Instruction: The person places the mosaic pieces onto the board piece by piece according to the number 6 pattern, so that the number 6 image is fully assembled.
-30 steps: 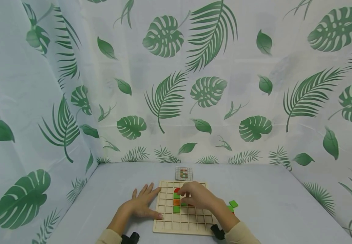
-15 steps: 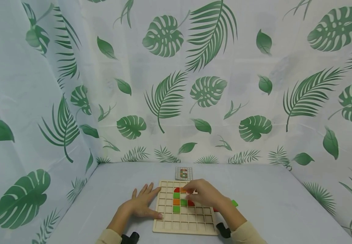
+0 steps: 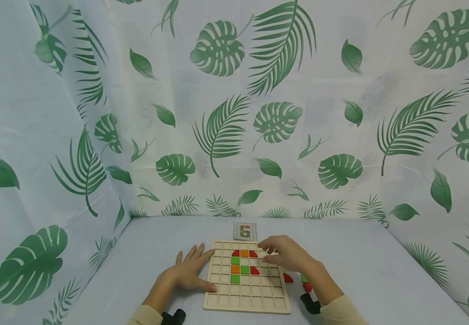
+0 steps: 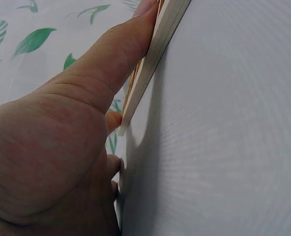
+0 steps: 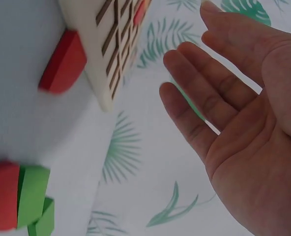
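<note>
A wooden grid board (image 3: 246, 300) lies on the table with several coloured tiles in its cells. Its top coloured row has a red quarter-round tile (image 3: 236, 253), an orange square tile (image 3: 244, 253) and another red quarter-round tile (image 3: 253, 254). Below them sit green, orange and red tiles. My left hand (image 3: 191, 271) is spread at the board's left side, its thumb on the edge, as the left wrist view also shows. Over the board's upper right hovers my right hand (image 3: 285, 253); the right wrist view shows its loosely bent fingers (image 5: 185, 113) holding nothing.
Right of the board lie a loose red tile (image 3: 288, 278), a green tile (image 3: 304, 278) and a second red tile (image 3: 307, 287), partly behind the right forearm. A small pattern card (image 3: 245, 231) lies beyond the board. A leaf-printed curtain (image 3: 234, 135) closes off the back.
My right hand has drawn away to the right from the top coloured row, its fingers parting. The orange and right-hand red tiles there now show fully. My left hand has stayed put.
</note>
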